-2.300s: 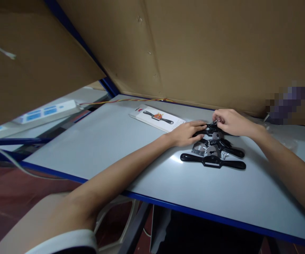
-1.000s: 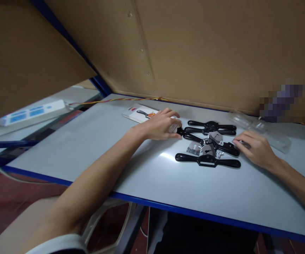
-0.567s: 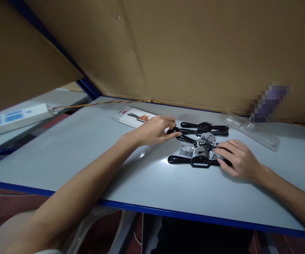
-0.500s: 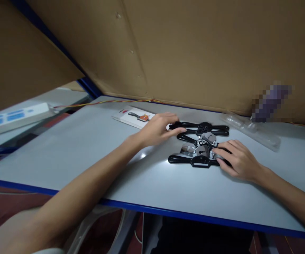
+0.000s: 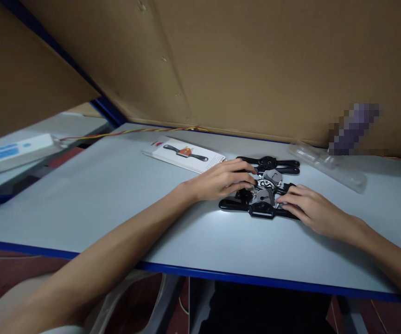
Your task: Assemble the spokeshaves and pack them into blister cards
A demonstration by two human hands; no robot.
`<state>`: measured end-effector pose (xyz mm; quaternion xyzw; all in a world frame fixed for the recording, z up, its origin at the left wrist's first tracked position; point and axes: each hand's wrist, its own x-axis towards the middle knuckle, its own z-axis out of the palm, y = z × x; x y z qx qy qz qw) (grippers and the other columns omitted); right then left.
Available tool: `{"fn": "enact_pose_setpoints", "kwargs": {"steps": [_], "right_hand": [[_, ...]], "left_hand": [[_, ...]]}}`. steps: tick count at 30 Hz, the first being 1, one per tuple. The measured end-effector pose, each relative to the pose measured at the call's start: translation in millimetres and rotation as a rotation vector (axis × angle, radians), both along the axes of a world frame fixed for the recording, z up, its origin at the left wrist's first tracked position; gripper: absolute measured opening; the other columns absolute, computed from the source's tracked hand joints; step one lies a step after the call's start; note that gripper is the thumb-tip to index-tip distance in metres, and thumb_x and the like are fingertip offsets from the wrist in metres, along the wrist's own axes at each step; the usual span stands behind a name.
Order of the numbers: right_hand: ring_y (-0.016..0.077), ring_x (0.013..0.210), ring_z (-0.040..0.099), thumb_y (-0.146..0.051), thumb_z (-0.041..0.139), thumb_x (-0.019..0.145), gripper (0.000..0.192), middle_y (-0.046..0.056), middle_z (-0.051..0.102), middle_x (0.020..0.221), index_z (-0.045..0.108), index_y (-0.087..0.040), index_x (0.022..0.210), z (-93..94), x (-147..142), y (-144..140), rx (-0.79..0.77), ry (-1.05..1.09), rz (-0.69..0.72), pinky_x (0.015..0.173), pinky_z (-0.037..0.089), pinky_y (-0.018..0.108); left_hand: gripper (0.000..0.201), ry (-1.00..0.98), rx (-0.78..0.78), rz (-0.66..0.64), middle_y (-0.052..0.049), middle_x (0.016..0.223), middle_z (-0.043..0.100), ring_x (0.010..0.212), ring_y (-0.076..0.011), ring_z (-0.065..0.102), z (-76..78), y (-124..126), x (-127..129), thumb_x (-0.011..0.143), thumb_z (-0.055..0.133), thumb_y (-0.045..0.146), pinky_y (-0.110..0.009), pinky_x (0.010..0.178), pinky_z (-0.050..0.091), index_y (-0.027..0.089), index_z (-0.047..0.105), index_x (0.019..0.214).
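Left hand [image 5: 225,181] flat, fingers spread over black spokeshave parts [image 5: 259,208], gripping nothing. Right hand [image 5: 309,211] likewise loose, fingertips touching right handle. Parts lie between hands; printed card [image 5: 182,154] beyond left hand.

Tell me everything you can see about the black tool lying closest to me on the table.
The nearest black spokeshave lies flat on the grey table, its length running left to right. It looks like glossy black metal: two slim handles flaring from a wider middle. Small silvery plates lie against its far side. The right hand covers its right handle; the left hand rests just behind its left end, contact unclear.
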<state>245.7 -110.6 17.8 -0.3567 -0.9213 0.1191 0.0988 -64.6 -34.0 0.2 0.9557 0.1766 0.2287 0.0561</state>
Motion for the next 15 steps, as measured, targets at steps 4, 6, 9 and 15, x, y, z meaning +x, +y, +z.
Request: {"fn": "enact_pose_setpoints", "kwargs": {"steps": [4,6,9,15], "right_hand": [[0.0224,0.082,0.068,-0.016,0.056,0.104,0.022,0.007,0.075,0.095,0.077,-0.023,0.107,3.1,-4,9,0.036,-0.090,0.029,0.075,0.049,0.036],[0.0221,0.076,0.066,-0.011,0.057,0.101,0.021,0.005,0.074,0.089,0.074,-0.022,0.096,4.6,-8,15,0.091,-0.175,0.079,0.074,0.047,0.036],[0.0221,0.077,0.066,-0.007,0.052,0.098,0.024,0.007,0.072,0.087,0.070,-0.020,0.090,11.2,-14,25,0.149,-0.217,0.146,0.074,0.047,0.036],[0.0197,0.085,0.070,-0.031,0.056,0.101,0.011,0.007,0.076,0.102,0.062,-0.023,0.098,28.5,-20,48,-0.239,0.188,0.019,0.077,0.052,0.034]], "left_hand": [[0.032,-0.014,0.023,-0.023,-0.012,0.110,0.076,0.096,-0.0233,0.069,4.9,-5,4,0.108,0.044,0.032,-0.040,0.087,0.056,0.020,0.073,0.102],[0.033,0.008,0.040,0.001,-0.011,0.101,0.076,0.088,-0.0232,0.067,7.7,-9,6,0.106,0.044,0.035,-0.040,0.082,0.055,0.020,0.072,0.097],[0.035,0.070,0.030,0.079,-0.009,0.088,0.074,0.079,-0.0223,0.065,9.4,-13,10,0.106,0.042,0.034,-0.039,0.078,0.050,0.020,0.071,0.092],[0.031,0.126,-0.126,0.287,0.000,0.064,0.069,0.055,-0.0153,0.052,5.8,-9,9,0.101,0.049,0.037,-0.044,0.086,0.042,0.021,0.073,0.089]]}}
